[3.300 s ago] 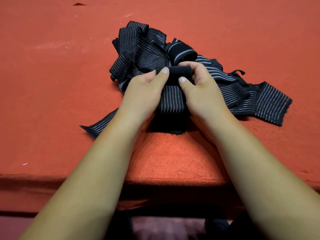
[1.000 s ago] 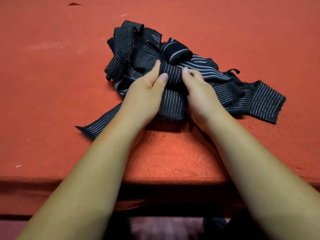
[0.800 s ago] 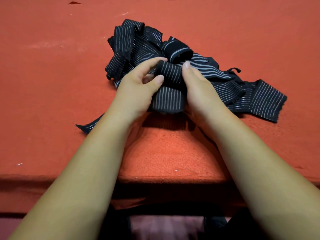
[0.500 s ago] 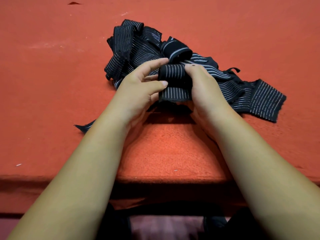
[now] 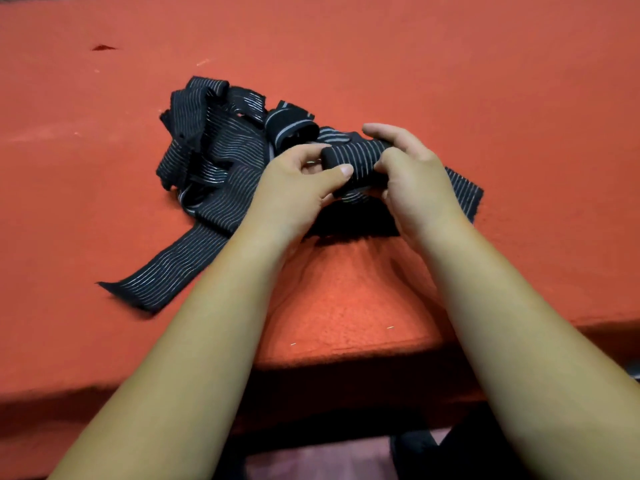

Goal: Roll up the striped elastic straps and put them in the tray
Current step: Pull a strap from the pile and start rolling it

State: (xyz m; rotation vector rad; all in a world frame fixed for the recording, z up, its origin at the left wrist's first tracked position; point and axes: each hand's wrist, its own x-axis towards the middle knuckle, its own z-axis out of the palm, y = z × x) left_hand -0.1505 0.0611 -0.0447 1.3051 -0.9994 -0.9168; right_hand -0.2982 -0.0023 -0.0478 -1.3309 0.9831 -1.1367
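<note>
Head view. A strap roll (image 5: 353,164), half wound, is held just above the red desk (image 5: 485,81) between both hands. It lies crosswise so that each hand takes one end. This probably keeps the turns even and stops the elastic from springing loose.

The left hand (image 5: 298,192) pinches the roll's left end, with the thumb across the near face and the fingers curled behind. The right hand (image 5: 412,178) is closed on the right end, with the fingers arched over the top and the thumb on the near side. Both forearms reach in from 6 o'clock and meet at the roll, wrists slightly raised.

The unwound tail (image 5: 464,192) runs out under the right hand toward 3 o'clock. It lies flat on the desk, where it can feed into the next turns.

The pile (image 5: 214,157) of striped straps lies at 9 to 10 o'clock of the roll, touching the left hand's far side. One end (image 5: 166,271) trails toward 7 o'clock. A smaller coil (image 5: 291,128) stands at 11 o'clock.

No tray is in view. Judged stage: rolling under way, placing not yet begun.
</note>
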